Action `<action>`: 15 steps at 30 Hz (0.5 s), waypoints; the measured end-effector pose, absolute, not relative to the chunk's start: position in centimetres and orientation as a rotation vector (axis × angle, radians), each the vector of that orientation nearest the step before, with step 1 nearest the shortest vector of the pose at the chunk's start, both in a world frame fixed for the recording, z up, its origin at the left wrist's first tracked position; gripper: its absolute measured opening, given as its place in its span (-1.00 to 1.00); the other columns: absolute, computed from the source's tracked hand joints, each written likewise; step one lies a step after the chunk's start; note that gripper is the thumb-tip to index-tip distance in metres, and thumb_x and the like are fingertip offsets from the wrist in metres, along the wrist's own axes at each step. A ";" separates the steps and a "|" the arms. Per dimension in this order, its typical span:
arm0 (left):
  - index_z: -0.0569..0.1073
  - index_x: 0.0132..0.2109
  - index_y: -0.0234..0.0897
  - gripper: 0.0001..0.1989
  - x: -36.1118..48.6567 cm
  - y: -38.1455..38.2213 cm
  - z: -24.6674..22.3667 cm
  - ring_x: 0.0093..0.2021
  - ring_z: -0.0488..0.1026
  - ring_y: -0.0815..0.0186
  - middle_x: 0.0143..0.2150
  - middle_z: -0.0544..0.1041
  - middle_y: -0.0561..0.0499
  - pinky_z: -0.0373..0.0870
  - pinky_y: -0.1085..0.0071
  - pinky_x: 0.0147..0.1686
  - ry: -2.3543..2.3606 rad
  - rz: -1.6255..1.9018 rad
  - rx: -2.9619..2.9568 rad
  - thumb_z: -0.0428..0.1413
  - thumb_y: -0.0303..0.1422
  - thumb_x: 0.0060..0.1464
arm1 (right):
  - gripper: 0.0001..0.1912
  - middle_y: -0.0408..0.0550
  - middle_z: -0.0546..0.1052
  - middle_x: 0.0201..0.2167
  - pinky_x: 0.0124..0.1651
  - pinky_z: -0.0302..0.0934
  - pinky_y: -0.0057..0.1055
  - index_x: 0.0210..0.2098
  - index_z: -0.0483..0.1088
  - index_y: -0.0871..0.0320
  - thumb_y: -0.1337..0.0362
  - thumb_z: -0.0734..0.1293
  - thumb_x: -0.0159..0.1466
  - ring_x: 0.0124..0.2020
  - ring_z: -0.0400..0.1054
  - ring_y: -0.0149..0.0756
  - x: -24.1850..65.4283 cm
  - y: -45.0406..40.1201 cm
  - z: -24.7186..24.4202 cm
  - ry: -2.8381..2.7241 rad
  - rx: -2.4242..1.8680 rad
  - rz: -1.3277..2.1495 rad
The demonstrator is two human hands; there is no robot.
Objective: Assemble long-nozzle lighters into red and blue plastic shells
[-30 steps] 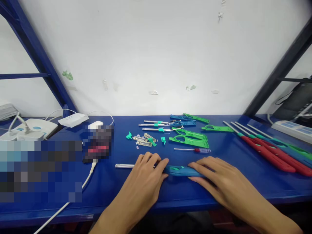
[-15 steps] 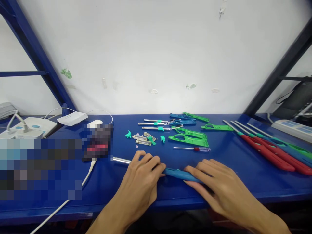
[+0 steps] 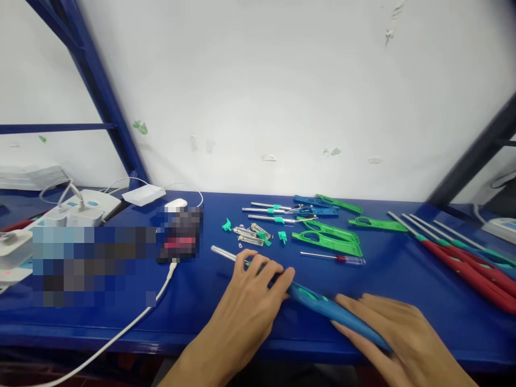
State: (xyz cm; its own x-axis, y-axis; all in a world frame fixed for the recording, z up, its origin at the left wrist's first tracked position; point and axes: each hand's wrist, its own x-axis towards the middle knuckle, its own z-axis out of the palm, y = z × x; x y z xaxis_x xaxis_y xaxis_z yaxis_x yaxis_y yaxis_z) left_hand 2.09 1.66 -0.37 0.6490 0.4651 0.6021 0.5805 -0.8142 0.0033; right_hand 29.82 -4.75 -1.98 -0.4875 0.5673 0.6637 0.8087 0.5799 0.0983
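A long-reach lighter with a blue handle point(image 3: 322, 305) and a metal tube lies slantwise between my hands, over the front of the table. My left hand point(image 3: 253, 301) is closed around its tube end and front part; the fingers cover that stretch. My right hand point(image 3: 395, 333), a little blurred, grips the rear of the handle between thumb and fingers. Beyond it rests a screwdriver point(image 3: 341, 259) with a red and clear handle. Green handle halves point(image 3: 330, 244), metal tubes point(image 3: 278, 219) with wires, clear fuel tanks point(image 3: 250, 240) and small green triggers point(image 3: 282, 236) lie farther back.
Red and blue long-reach lighters point(image 3: 463, 263) lie side by side at right. On the left are a pixelated dark device point(image 3: 181, 236), a white cable point(image 3: 149, 306) and a power strip point(image 3: 100, 201). A white wall point(image 3: 258, 97) stands behind the blue table.
The lighter has tilted, its handle end now lower and nearer the front right. My right hand has moved down and right with it. The whole view has shifted a little.
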 end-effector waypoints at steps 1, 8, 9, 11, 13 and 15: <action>0.47 0.14 -0.30 -0.71 2.1 1.6 -0.3 -0.06 0.48 0.09 -0.08 0.61 -0.04 0.30 -0.08 0.15 -0.851 -0.894 -2.699 0.10 -0.61 0.34 | -0.67 -0.12 0.76 -0.19 -0.21 0.52 -0.39 0.08 0.54 0.04 0.07 0.23 0.54 -0.27 0.68 -0.22 30.1 -4.9 -2.4 -2.218 -1.072 -0.584; 0.51 0.04 -0.32 -0.70 1.9 1.0 -0.4 -0.12 0.54 0.22 -0.17 0.64 0.03 0.23 0.03 0.27 -0.788 -0.999 -2.667 0.03 -0.69 0.33 | -0.65 -0.16 0.74 -0.03 -0.08 0.54 -0.31 0.21 0.48 -0.05 0.06 0.25 0.52 -0.11 0.68 -0.15 31.8 -5.2 -5.6 -2.218 -1.165 -0.585; 0.50 0.08 -0.32 -0.70 1.9 1.0 -0.3 -0.04 0.55 0.19 -0.14 0.65 0.01 0.21 0.02 0.30 -0.787 -1.002 -2.650 0.03 -0.68 0.35 | -0.65 -0.16 0.73 -0.02 -0.07 0.54 -0.31 0.21 0.48 -0.05 0.07 0.26 0.51 -0.10 0.68 -0.15 31.8 -5.2 -5.6 -2.218 -1.179 -0.570; 0.46 0.22 -0.31 -0.66 1.7 1.1 0.0 0.18 0.50 0.08 0.01 0.65 -0.06 0.16 -0.05 0.35 -0.815 -0.980 -2.622 0.07 -0.60 0.38 | -0.64 -0.16 0.73 -0.02 -0.08 0.54 -0.33 0.22 0.49 -0.06 0.07 0.28 0.50 -0.10 0.68 -0.16 31.7 -5.2 -5.3 -2.208 -1.191 -0.547; 0.34 0.38 -0.28 -0.54 1.0 1.5 0.4 0.36 0.36 -0.05 0.24 0.56 -0.16 0.12 -0.17 0.37 -0.914 -0.932 -2.596 0.13 -0.49 0.40 | -0.65 -0.17 0.74 -0.05 -0.11 0.54 -0.36 0.20 0.51 -0.06 0.05 0.28 0.50 -0.14 0.68 -0.17 31.5 -5.0 -4.8 -2.187 -1.172 -0.537; 0.26 0.45 -0.25 -0.42 -0.2 2.0 0.8 0.43 0.26 -0.13 0.38 0.44 -0.22 0.14 -0.25 0.36 -1.048 -0.896 -2.563 0.18 -0.45 0.37 | -0.64 -0.16 0.75 -0.08 -0.13 0.54 -0.36 0.18 0.54 -0.06 0.03 0.28 0.50 -0.17 0.68 -0.17 31.4 -4.9 -4.5 -2.162 -1.156 -0.532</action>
State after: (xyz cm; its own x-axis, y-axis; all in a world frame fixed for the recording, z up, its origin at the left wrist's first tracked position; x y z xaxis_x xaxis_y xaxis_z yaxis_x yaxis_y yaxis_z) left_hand -0.20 1.97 0.83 0.5570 0.5554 0.6174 0.6965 -0.7174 0.0170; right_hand 31.35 -4.86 -4.48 -0.4226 0.5920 0.6862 0.8428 0.5352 0.0573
